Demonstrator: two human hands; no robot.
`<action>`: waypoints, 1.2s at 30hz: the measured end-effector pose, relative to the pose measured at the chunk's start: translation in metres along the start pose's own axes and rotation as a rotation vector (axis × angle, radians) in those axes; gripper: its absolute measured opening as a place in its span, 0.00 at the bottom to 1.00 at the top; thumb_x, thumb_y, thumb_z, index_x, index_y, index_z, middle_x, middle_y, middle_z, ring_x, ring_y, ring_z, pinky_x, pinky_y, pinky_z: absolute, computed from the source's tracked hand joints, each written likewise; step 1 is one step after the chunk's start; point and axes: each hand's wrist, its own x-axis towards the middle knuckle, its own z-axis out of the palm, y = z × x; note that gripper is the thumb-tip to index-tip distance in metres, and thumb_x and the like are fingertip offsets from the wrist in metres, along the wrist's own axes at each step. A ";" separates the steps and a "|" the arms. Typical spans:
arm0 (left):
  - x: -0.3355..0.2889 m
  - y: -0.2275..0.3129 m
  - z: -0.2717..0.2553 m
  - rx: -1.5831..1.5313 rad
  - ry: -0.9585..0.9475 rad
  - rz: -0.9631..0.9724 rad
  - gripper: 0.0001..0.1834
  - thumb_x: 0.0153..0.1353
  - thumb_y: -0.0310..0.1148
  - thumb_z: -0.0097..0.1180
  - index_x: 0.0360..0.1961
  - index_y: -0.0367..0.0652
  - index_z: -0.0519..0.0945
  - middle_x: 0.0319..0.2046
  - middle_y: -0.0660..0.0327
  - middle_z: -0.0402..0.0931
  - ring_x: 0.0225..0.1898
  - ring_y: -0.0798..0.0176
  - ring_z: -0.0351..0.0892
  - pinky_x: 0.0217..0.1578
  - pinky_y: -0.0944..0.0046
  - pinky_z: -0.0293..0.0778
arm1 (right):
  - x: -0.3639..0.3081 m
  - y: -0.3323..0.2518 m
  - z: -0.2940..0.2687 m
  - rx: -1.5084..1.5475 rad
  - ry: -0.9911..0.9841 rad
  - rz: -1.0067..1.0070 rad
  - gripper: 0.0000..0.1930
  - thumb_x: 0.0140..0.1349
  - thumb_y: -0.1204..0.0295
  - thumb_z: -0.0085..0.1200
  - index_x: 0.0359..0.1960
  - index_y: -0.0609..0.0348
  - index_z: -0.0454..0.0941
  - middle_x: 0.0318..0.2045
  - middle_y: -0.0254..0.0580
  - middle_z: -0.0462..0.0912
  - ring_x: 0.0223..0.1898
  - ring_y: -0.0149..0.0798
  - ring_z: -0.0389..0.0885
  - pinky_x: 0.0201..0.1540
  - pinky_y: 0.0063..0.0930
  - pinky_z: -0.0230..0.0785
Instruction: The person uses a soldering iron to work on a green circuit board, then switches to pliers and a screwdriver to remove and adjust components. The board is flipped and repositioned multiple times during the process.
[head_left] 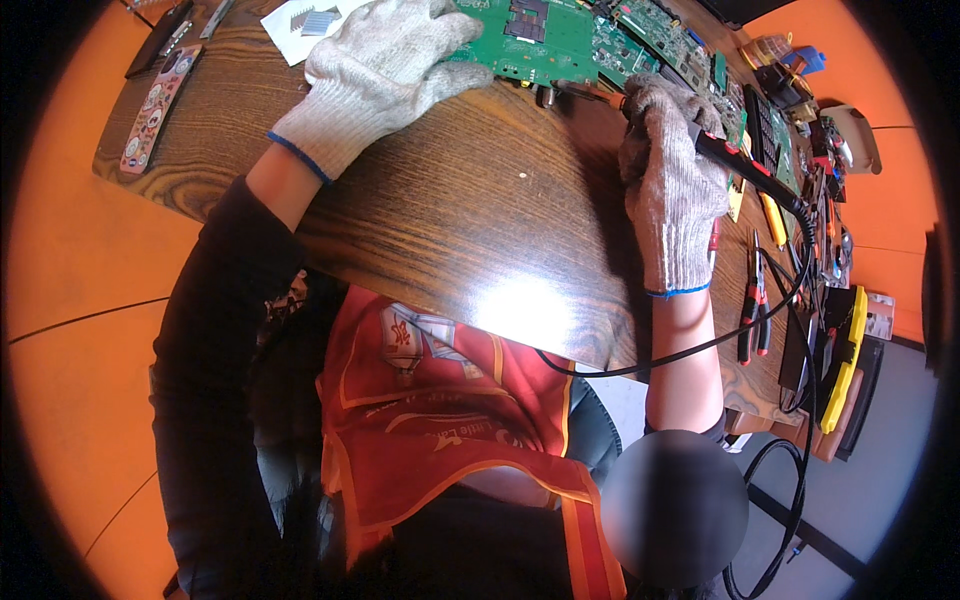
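Note:
My left hand (375,70), in a whitish knit glove with a blue cuff, grips the left end of a green circuit board (560,50) at the table's far side. Its fingers lie over the board and the thumb is along the near edge. A dark square part sits on the board's face. My right hand (672,170), gloved alike, is closed around a soldering iron (735,158) with a black and red handle. The iron's tip end points left, close to the board's near edge; whether it touches cannot be made out. A black cord runs from the handle.
More circuit boards (660,35) lie at the far right. Red-and-black pliers (752,315) and a yellow-handled tool (774,220) lie along the right side. The cord (690,352) loops across the front edge. A sticker-covered strip (158,110) and white paper (292,40) are at left.

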 end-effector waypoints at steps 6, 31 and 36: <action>0.000 0.000 -0.001 -0.020 -0.014 -0.010 0.15 0.48 0.44 0.65 0.31 0.47 0.78 0.27 0.60 0.70 0.34 0.56 0.71 0.36 0.55 0.67 | 0.001 -0.001 -0.004 -0.091 -0.040 -0.005 0.07 0.64 0.69 0.53 0.38 0.58 0.78 0.21 0.29 0.73 0.17 0.22 0.67 0.18 0.17 0.57; -0.002 -0.001 -0.002 0.034 -0.063 0.014 0.17 0.49 0.45 0.66 0.34 0.46 0.79 0.29 0.59 0.72 0.35 0.54 0.72 0.37 0.53 0.68 | -0.001 -0.002 -0.004 -0.005 -0.050 0.046 0.06 0.62 0.68 0.57 0.37 0.55 0.77 0.25 0.28 0.76 0.21 0.21 0.69 0.23 0.17 0.60; -0.001 -0.002 0.000 0.026 0.000 0.024 0.17 0.48 0.45 0.66 0.34 0.46 0.79 0.29 0.59 0.72 0.35 0.53 0.72 0.37 0.52 0.68 | 0.004 0.008 -0.001 0.152 0.067 0.064 0.08 0.64 0.72 0.50 0.38 0.62 0.79 0.21 0.33 0.72 0.15 0.25 0.63 0.17 0.19 0.57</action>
